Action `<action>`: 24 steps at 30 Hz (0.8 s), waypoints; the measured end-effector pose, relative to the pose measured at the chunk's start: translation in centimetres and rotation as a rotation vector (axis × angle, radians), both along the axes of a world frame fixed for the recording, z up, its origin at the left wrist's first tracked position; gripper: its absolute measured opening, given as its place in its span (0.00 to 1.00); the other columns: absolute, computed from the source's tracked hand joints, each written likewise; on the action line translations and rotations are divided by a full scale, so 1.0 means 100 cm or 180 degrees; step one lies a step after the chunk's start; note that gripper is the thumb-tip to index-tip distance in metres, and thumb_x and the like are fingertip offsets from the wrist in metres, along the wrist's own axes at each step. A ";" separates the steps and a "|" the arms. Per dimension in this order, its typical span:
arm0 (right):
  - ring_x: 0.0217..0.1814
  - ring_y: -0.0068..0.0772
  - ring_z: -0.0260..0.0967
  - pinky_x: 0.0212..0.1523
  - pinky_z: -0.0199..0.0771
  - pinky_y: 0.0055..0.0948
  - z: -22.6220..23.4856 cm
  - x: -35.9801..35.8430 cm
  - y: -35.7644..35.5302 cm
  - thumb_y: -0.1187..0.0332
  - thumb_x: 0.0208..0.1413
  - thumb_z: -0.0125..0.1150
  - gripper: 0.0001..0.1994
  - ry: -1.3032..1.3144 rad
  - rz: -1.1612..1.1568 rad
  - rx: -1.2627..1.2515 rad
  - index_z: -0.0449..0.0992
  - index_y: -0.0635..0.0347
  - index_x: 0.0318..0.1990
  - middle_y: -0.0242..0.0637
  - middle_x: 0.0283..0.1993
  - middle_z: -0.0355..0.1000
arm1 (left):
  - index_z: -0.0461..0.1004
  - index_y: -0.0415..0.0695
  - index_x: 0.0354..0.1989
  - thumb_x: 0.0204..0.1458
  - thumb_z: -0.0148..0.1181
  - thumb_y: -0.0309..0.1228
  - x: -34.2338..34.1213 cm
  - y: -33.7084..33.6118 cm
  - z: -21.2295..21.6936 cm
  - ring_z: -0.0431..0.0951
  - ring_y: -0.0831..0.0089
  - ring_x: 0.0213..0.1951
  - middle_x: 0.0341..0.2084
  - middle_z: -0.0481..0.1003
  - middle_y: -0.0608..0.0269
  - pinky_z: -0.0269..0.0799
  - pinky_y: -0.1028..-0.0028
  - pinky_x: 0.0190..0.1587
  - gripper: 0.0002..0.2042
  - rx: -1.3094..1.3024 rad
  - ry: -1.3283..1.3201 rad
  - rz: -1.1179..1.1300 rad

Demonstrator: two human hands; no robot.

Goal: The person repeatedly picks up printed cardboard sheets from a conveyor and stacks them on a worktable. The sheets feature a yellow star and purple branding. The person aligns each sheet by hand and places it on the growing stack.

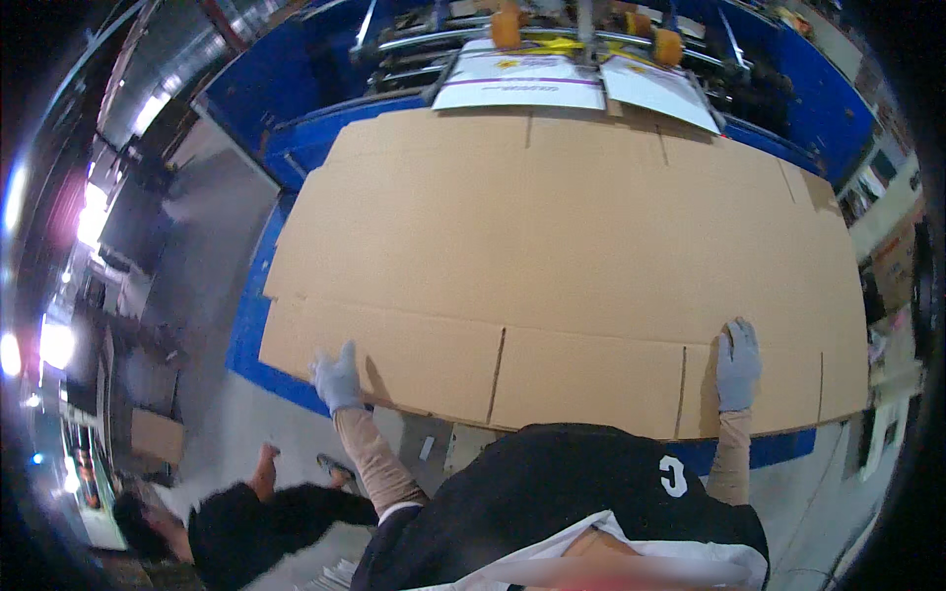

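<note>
A large flat cardboard sheet [552,217] lies in front of me, with creases and dark slots along its near flaps. My left hand [338,381], in a pale grey glove, is at the sheet's near left edge with thumb and fingers apart. Whether it touches the cardboard is hard to tell. Toward the near right, my right hand [738,366], gloved the same way, rests flat on the sheet with fingers stretched forward. Neither hand is closed round anything. Two white printed sheets [522,81] [655,91] overlap the cardboard's far edge.
A blue machine [305,94] with metal bars and orange rollers [506,30] borders the far side. Its blue bed [251,330] shows beyond the cardboard's edges. Another person in dark clothes [266,527] is at the lower left. A small cardboard box [158,436] sits farther left.
</note>
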State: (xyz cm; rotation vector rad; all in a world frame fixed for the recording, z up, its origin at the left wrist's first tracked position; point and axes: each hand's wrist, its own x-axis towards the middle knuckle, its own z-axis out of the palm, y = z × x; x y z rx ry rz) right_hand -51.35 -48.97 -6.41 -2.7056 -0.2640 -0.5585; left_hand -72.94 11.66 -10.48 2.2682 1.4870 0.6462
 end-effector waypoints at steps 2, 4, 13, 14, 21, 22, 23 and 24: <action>0.62 0.52 0.60 0.61 0.61 0.42 -0.002 0.001 0.003 0.66 0.57 0.55 0.15 0.0132 -0.0164 -0.0202 0.73 0.64 0.48 0.49 0.57 0.67 | 0.69 0.29 0.47 0.53 0.57 0.44 -0.006 0.003 0.001 0.72 0.50 0.46 0.41 0.73 0.43 0.66 0.62 0.51 0.26 0.0385 0.0330 -0.0263; 0.61 0.52 0.61 0.61 0.61 0.42 0.000 0.002 0.007 0.65 0.56 0.55 0.15 0.0065 0.0061 -0.0200 0.73 0.64 0.47 0.50 0.56 0.68 | 0.69 0.31 0.48 0.55 0.55 0.42 -0.018 0.010 0.005 0.72 0.54 0.47 0.41 0.73 0.48 0.66 0.62 0.53 0.24 -0.0590 -0.1734 -0.0065; 0.49 0.51 0.70 0.50 0.70 0.40 0.037 0.003 0.042 0.58 0.56 0.53 0.17 0.0416 0.0806 0.0339 0.76 0.63 0.42 0.51 0.47 0.73 | 0.59 0.36 0.60 0.51 0.61 0.36 -0.031 -0.012 0.042 0.70 0.66 0.50 0.51 0.67 0.54 0.66 0.67 0.54 0.30 -0.2264 -0.3193 -0.0927; 0.46 0.50 0.72 0.48 0.71 0.39 0.042 0.001 0.049 0.56 0.57 0.52 0.18 0.0656 0.0779 0.0594 0.76 0.63 0.40 0.50 0.44 0.75 | 0.57 0.35 0.61 0.51 0.61 0.36 -0.025 -0.024 0.057 0.70 0.66 0.50 0.51 0.67 0.55 0.66 0.66 0.54 0.31 -0.1869 -0.2714 -0.0914; 0.32 0.39 0.76 0.35 0.77 0.35 0.114 0.014 0.083 0.42 0.62 0.40 0.32 0.2263 0.1541 0.3228 0.78 0.67 0.33 0.46 0.33 0.77 | 0.73 0.34 0.46 0.50 0.57 0.23 0.015 -0.086 0.221 0.72 0.67 0.46 0.47 0.72 0.55 0.69 0.66 0.48 0.13 -0.0543 -0.2036 -0.2389; 0.32 0.37 0.76 0.34 0.78 0.34 0.125 0.019 0.086 0.41 0.62 0.38 0.34 0.2504 0.1635 0.3567 0.77 0.68 0.35 0.46 0.34 0.77 | 0.73 0.35 0.46 0.50 0.56 0.22 0.024 -0.100 0.224 0.73 0.66 0.46 0.47 0.72 0.54 0.69 0.65 0.49 0.14 -0.0194 -0.1754 -0.2742; 0.31 0.37 0.76 0.33 0.78 0.34 0.134 0.026 0.090 0.39 0.61 0.36 0.35 0.2592 0.1702 0.3935 0.76 0.67 0.39 0.46 0.34 0.77 | 0.73 0.36 0.47 0.49 0.56 0.21 0.033 -0.115 0.224 0.73 0.64 0.46 0.48 0.72 0.54 0.69 0.63 0.49 0.15 0.0152 -0.1477 -0.3100; 0.30 0.36 0.76 0.32 0.78 0.34 0.142 0.036 0.094 0.37 0.61 0.34 0.36 0.2761 0.1832 0.4265 0.74 0.67 0.43 0.47 0.35 0.76 | 0.73 0.39 0.48 0.44 0.59 0.21 0.049 -0.128 0.217 0.73 0.60 0.48 0.47 0.73 0.52 0.68 0.61 0.51 0.19 0.0717 -0.0928 -0.3533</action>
